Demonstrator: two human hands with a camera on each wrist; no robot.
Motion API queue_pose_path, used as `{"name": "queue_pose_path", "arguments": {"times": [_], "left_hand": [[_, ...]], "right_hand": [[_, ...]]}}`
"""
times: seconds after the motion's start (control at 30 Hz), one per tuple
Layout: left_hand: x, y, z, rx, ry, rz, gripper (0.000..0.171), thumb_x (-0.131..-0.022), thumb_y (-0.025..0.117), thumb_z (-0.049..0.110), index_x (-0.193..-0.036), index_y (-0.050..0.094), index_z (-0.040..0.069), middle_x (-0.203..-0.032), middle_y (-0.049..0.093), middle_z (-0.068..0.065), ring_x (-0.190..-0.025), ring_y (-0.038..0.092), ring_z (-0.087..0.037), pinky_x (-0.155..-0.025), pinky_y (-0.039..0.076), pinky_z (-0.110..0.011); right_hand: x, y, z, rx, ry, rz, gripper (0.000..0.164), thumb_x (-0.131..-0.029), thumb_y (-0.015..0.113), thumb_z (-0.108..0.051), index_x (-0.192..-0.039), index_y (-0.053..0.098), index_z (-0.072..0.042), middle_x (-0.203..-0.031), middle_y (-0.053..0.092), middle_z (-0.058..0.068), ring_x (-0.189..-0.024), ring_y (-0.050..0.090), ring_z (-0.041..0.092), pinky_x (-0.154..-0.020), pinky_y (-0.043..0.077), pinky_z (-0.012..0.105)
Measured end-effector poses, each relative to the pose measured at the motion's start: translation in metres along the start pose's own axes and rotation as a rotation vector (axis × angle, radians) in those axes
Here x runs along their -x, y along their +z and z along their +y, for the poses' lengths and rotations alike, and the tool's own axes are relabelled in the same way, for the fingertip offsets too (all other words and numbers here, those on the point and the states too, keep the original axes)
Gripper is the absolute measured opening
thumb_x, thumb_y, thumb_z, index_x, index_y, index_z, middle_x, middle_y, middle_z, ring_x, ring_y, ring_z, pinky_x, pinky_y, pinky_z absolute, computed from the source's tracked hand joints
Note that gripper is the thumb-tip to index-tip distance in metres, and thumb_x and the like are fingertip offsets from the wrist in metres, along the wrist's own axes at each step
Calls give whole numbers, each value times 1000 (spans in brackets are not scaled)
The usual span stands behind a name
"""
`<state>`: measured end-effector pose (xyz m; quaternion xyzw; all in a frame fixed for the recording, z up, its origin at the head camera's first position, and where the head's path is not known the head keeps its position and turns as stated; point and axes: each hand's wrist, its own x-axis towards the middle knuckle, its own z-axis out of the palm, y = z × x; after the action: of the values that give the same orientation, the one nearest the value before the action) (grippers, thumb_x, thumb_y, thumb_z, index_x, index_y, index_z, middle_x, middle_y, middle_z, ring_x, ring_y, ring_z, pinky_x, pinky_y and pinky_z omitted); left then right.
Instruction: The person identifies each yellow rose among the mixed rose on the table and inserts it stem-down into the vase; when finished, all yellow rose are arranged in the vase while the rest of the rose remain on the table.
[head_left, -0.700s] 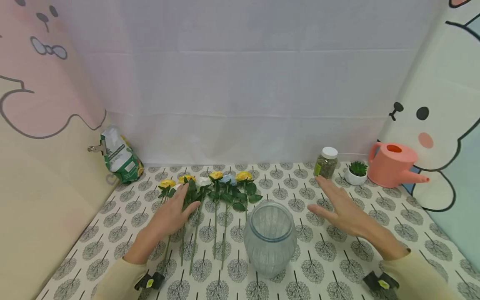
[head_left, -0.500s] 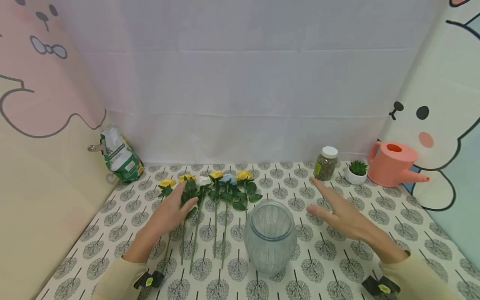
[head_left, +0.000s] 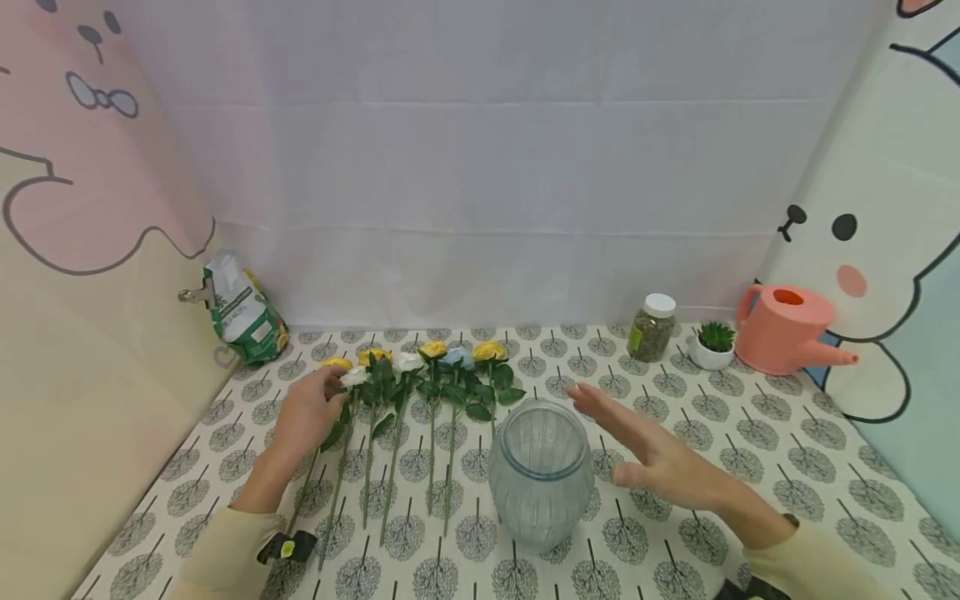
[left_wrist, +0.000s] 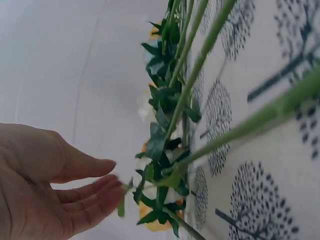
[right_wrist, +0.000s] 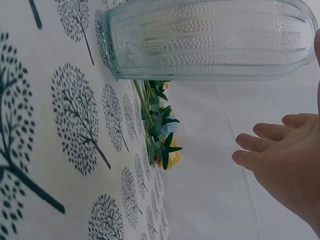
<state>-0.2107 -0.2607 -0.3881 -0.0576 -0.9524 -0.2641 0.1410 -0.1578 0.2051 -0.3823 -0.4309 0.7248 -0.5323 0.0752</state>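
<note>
At the left end of a row of artificial roses, my left hand [head_left: 306, 412] is beside the white rose [head_left: 355, 377] and a yellow rose [head_left: 337, 363]. In the left wrist view, its loosely bent fingertips [left_wrist: 117, 192] reach a small leaf, and a gap shows between thumb and fingers. My right hand [head_left: 660, 462] hovers just right of the glass vase [head_left: 542, 500], with its fingers extended and apart from the glass. The ribbed, bluish vase [right_wrist: 210, 42] stands upright. Further right in the row lie a blue rose [head_left: 457, 358] and a yellow rose [head_left: 488, 351].
A white-lidded jar [head_left: 652, 329], a small potted succulent [head_left: 712, 344] and a coral watering can [head_left: 787, 329] stand at the back right. A clipped green-and-white bag [head_left: 243, 308] leans at the back left. The tree-print cloth [head_left: 600, 575] covers the table; curtains enclose it.
My left hand has moved left to the leftmost roses, uncovering the white one. My right hand has moved left, closer to the vase.
</note>
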Motion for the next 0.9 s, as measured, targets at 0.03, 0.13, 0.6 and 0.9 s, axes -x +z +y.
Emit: {"name": "queue_pose_path", "arguments": {"times": [0.03, 0.13, 0.6, 0.9], "left_hand": [[-1, -1, -3, 9, -5, 23, 33, -93, 65, -4, -125, 60, -9, -105, 66, -25, -89, 66, -39, -64, 56, -44], [-2, -2, -11, 35, -25, 96, 26, -95, 60, -6, -120, 61, -8, -102, 65, -24, -90, 65, -40, -60, 54, -42], [-7, 2, -64, 230, -304, -110, 38, -100, 59, 9, -131, 54, -11, -121, 59, -32, -93, 69, -37, -71, 60, -41], [-10, 4, -76, 366, -377, -234, 47, -102, 59, 17, -138, 49, -12, -120, 63, -30, -94, 71, -31, -82, 59, -43]], "right_hand": [[0, 2, 0, -34, -15, -10, 82, -102, 58, -35, -162, 6, -14, -165, 14, 14, -150, 20, 24, -116, 21, 29], [-2, 9, 1, -106, -49, -22, 90, -98, 66, -33, -162, 6, -11, -166, 13, 13, -150, 19, 25, -117, 20, 29], [-11, 30, 3, -347, -99, -49, 94, -91, 75, -12, -160, 12, -3, -162, 20, 23, -144, 30, 40, -113, 34, 47], [-10, 31, 2, -375, -86, -53, 91, -91, 72, -5, -160, 13, -3, -160, 19, 27, -141, 35, 41, -108, 38, 55]]}}
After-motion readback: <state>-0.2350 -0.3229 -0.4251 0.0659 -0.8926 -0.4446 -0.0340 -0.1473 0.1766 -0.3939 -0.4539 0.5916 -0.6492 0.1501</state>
